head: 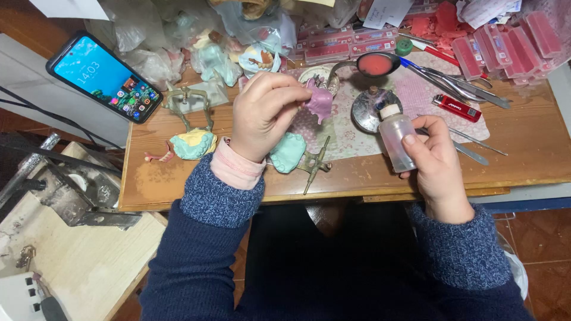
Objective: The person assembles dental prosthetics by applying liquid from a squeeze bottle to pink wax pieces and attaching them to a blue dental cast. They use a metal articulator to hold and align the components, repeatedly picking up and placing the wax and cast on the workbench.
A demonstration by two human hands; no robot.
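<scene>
Cast in left hand [263,113]: mauve cast [319,101]
Bottle in right hand [437,160]: clear bottle [397,138], white cap
Casts on bench [523,148]: mint green [289,152]; mint with yellow [193,142]
Lighter [456,107]: red
Spoon [376,63]: pink-red fill
Mat [416,89]: pink, small floral pattern
Sleeves [220,196]: speckled navy, pink cuff

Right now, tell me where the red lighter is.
The red lighter lies on the patterned mat at the right, beyond the right hand and its small bottle, beside metal tools.
</scene>
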